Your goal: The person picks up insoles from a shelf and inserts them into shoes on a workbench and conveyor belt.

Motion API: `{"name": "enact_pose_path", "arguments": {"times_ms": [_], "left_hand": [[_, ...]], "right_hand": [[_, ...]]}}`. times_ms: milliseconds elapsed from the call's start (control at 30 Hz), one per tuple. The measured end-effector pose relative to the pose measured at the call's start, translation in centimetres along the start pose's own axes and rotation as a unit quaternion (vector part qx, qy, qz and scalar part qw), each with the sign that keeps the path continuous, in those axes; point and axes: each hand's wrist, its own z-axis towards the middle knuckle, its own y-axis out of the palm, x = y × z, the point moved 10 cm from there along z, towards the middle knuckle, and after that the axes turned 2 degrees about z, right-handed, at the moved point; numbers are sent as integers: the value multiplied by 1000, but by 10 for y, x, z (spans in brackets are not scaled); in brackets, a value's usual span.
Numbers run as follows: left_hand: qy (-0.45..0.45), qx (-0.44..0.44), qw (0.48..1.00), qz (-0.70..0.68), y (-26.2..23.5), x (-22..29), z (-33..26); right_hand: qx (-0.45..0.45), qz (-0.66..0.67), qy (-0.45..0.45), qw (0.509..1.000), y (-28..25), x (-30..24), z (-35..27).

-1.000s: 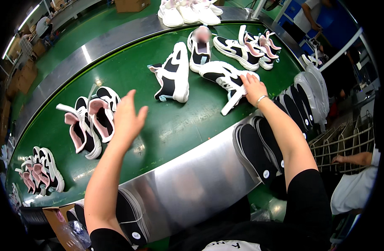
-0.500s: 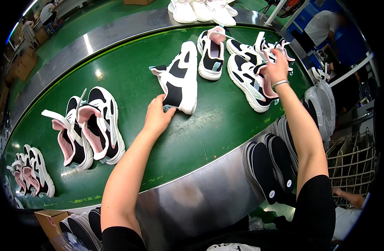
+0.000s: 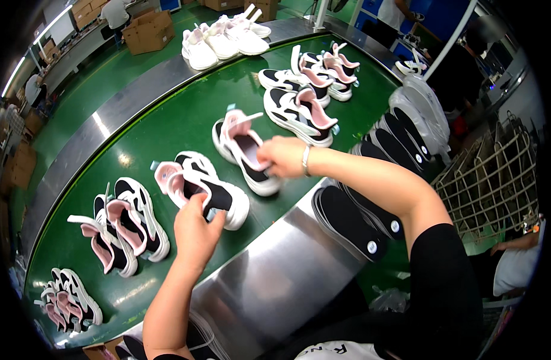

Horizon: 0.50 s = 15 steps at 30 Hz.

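On the green belt (image 3: 128,157) a black, white and pink sneaker (image 3: 230,201) sits in front of me, its pink collar opening upward. My left hand (image 3: 194,231) grips it at the heel, thumb outside and fingers at the collar. Just right of it, a matching sneaker (image 3: 248,175) points its heel toward me. My right hand (image 3: 284,157), with a bracelet on the wrist, is closed on this shoe's collar edge; its fingertips are partly hidden and slightly blurred.
More matching sneakers stand at the left (image 3: 134,219), lower left (image 3: 71,300) and far right (image 3: 299,114). White sneakers (image 3: 224,39) rest on the far metal rim. Stacked black insoles (image 3: 347,219) line the near metal ledge (image 3: 275,264). A wire basket (image 3: 491,180) stands at right.
The view has turned. The left-hand sneaker has gone from lying on its side to sitting upright. My right hand has left the far-right shoes and taken hold of the middle sneaker.
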Motion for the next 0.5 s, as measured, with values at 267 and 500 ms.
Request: {"name": "enact_pose_path", "arguments": {"times_ms": [267, 500], "left_hand": [[141, -128, 974, 125, 48, 109, -130], [136, 64, 987, -63, 11, 120, -198]], "right_hand": [[-61, 15, -109, 992, 46, -88, -169], [132, 167, -38, 976, 24, -47, -237]]}}
